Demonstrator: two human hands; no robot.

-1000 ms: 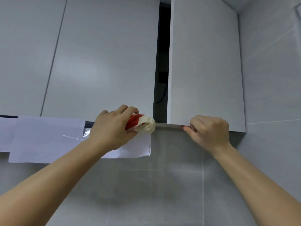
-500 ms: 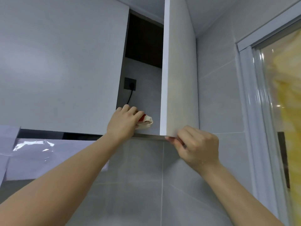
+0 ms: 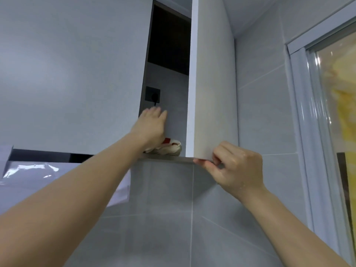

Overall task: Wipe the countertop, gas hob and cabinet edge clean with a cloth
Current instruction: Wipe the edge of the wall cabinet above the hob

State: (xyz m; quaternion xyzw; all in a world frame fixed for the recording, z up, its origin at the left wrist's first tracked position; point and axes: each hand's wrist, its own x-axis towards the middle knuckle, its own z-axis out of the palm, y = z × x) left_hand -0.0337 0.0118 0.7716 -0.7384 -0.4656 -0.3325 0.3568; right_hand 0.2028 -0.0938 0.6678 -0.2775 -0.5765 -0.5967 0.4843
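Note:
A crumpled cream and red cloth point(image 3: 169, 149) lies on the bottom shelf edge point(image 3: 165, 158) of the open wall cabinet. My left hand point(image 3: 151, 128) is raised above it inside the opening, fingers straight and pointing up, the heel of the hand just over the cloth. My right hand point(image 3: 234, 168) pinches the lower corner of the white cabinet door point(image 3: 212, 83), which stands swung open, edge toward me.
Inside the cabinet a black wall socket point(image 3: 152, 95) with a plug sits on the back wall. A closed white cabinet front point(image 3: 73, 70) is to the left, plastic-wrapped sheeting point(image 3: 38, 176) below it. Grey tiled wall lies beneath; a window frame point(image 3: 300, 112) stands at the right.
The door has swung further open. My left hand has let go of the cloth, left it on the shelf edge, and lifted with fingers straightened. The right hand stays on the door's corner.

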